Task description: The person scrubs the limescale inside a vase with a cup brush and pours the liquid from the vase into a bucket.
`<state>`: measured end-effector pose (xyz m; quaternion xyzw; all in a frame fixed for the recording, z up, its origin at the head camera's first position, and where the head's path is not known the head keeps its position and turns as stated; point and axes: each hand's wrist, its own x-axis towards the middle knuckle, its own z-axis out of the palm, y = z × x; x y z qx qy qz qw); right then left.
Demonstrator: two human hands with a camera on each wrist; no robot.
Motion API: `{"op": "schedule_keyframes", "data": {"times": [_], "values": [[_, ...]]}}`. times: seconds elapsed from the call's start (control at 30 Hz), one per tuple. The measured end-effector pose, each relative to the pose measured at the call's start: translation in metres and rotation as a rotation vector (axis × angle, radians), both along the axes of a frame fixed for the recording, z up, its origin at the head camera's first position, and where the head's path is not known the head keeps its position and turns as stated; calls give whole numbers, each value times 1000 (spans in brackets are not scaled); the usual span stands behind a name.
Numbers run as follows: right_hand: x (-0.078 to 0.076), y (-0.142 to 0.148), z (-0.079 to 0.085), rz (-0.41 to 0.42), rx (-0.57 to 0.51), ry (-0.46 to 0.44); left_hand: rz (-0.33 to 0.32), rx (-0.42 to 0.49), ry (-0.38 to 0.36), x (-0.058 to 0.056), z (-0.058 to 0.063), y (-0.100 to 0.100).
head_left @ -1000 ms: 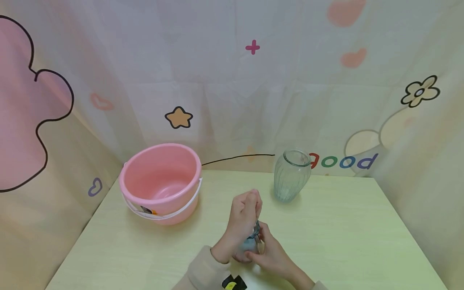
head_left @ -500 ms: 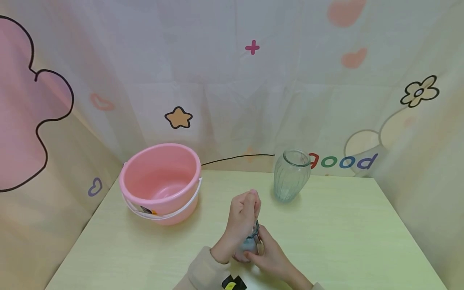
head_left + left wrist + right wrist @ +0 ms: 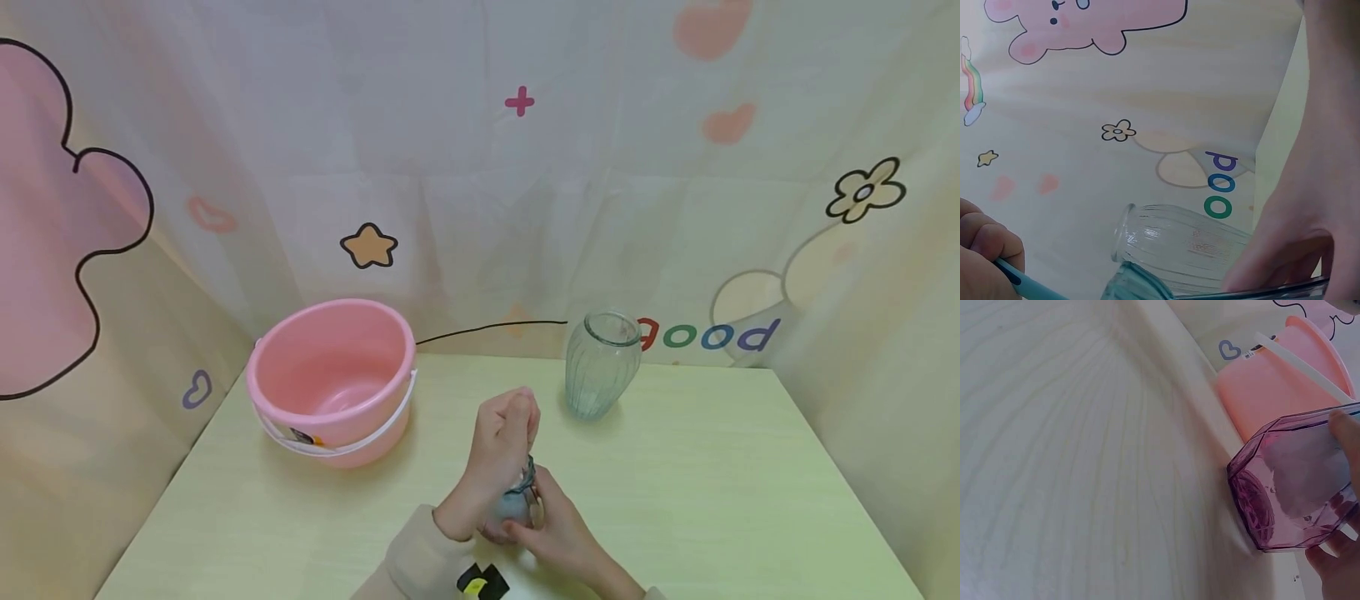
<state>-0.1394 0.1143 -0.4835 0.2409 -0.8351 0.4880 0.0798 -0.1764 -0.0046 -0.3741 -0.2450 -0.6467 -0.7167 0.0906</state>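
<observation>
My left hand (image 3: pixel 501 446) is curled round the teal handle of a bottle brush (image 3: pixel 1038 290), just above the mouth of a small faceted glass vase (image 3: pixel 512 506). Teal tints the vase's rim, and its base (image 3: pixel 1257 509) is purple in the right wrist view. Through the glass there, a pale, soft-looking mass shows, apparently the brush's head. My right hand (image 3: pixel 561 527) grips the vase's side, thumb and fingers on opposite faces. The left forearm and hand hide part of the vase in the head view.
A pink bucket (image 3: pixel 341 440) with a white handle stands at the back left of the pale table (image 3: pixel 697 483). Behind the hands, to the right, is a clear ribbed glass vase (image 3: pixel 600 371). A printed curtain (image 3: pixel 480 208) hangs round the table.
The left hand has risen very slightly above the vase. The right hand keeps its hold, and the whole head view has shifted a little.
</observation>
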Motion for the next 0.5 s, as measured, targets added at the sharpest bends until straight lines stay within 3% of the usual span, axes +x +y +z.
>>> {"op": "schedule_keyframes", "data": {"times": [0.17, 0.3, 0.5], "values": [[-6, 2, -14, -33, 11, -26, -19, 15, 60, 5, 22, -3], [-13, 5, -33, -48, 28, -93, -12, -2, 56, -2, 18, -1], [-15, 7, -37, -33, 16, -150, 19, -10, 49, -10, 9, 3]]}}
